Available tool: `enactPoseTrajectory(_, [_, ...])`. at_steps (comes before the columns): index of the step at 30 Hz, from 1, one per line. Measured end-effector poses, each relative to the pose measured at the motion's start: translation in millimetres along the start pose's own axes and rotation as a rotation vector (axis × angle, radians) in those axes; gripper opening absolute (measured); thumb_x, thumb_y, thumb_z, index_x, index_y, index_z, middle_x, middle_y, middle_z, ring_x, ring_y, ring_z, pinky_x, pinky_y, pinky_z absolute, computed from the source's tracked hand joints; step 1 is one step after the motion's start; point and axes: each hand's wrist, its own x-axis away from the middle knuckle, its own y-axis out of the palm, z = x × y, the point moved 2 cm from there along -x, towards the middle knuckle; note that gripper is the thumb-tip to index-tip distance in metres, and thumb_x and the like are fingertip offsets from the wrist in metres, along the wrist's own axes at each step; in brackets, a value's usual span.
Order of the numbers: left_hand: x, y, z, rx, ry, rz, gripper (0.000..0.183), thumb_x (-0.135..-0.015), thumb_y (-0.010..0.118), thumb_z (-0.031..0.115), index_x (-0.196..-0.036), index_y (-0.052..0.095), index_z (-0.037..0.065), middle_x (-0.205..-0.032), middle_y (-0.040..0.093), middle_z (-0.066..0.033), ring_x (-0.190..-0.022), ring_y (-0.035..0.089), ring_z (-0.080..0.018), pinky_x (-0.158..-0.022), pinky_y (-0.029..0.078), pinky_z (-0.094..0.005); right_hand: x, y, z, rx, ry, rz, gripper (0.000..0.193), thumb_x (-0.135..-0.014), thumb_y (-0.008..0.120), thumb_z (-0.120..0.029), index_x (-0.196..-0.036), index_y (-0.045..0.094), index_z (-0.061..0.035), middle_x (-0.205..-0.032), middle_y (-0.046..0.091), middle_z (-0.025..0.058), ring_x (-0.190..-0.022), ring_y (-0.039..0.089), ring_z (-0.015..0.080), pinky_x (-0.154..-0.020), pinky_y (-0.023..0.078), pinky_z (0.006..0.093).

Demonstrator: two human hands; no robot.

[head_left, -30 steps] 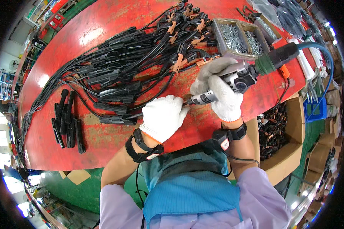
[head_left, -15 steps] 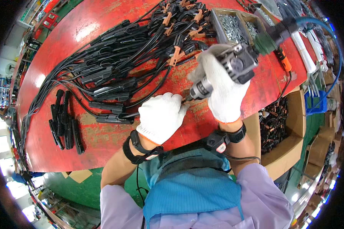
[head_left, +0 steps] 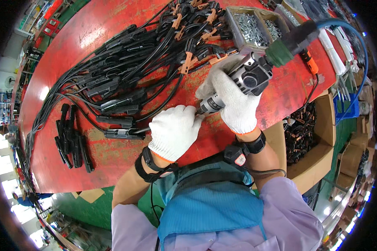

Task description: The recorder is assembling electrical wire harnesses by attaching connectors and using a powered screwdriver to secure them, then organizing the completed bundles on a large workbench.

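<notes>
Peripheral items, placed from the right-hand fingers [head_left: 207, 85]
Right: orange corded tool [head_left: 310, 64] on the red table [head_left: 125, 163]; farther right, white strips [head_left: 333, 51] and a blue crate [head_left: 351, 109]. Lower left: flat cardboard [head_left: 91, 195] on green floor [head_left: 81, 214]. Far left: fan [head_left: 10, 81].

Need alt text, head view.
A white-gloved right hand grips a silver-and-black power tool, its tip at a white-gloved left hand closed on a dark cable. Beyond, bundled black cables with copper-coloured clamps lie on a worn red table.
</notes>
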Motion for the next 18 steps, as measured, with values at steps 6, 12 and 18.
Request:
enactPoseTrajectory(6, [10.7,-10.0,-3.2,0.022,0.003,0.006,0.021,-0.082,0.073,0.029,-0.091,0.069,0.011,-0.076,0.066,-0.0110,-0.068,0.066,-0.0315,-0.059,0.053,-0.0409,-2.2,-23.3,-15.2,-0.172,0.103,0.052,0.017,-0.086,0.071,-0.008,-0.097,0.060,-0.0022,-0.075,0.064,0.0050,-0.059,0.066,0.0167,-0.053,0.054,0.0299])
enactPoseTrajectory(12, [-12.7,-27.8,-9.8,0.095,-0.019,-0.030,0.023,-0.082,0.072,0.029,-0.094,0.071,0.009,-0.078,0.067,-0.0133,-0.071,0.067,-0.0336,-0.062,0.053,-0.0414,-32.2,-146.8,-4.3,0.068,0.246,0.444,0.022,-0.085,0.074,-0.017,-0.092,0.055,-0.0075,-0.077,0.062,0.0049,-0.057,0.061,0.0158,-0.048,0.055,0.0340])
enactPoseTrajectory(18, [-77.9,-27.8,-43.3,-0.018,-0.202,0.321,0.039,-0.086,0.068,0.034,-0.115,0.066,0.008,-0.096,0.067,-0.0163,-0.085,0.065,-0.0352,-0.073,0.052,-0.0439,-56.6,-206.7,8.9,0.165,0.224,0.461,0.023,-0.088,0.072,-0.020,-0.097,0.054,-0.0095,-0.079,0.061,0.0050,-0.060,0.061,0.0169,-0.051,0.057,0.0350])
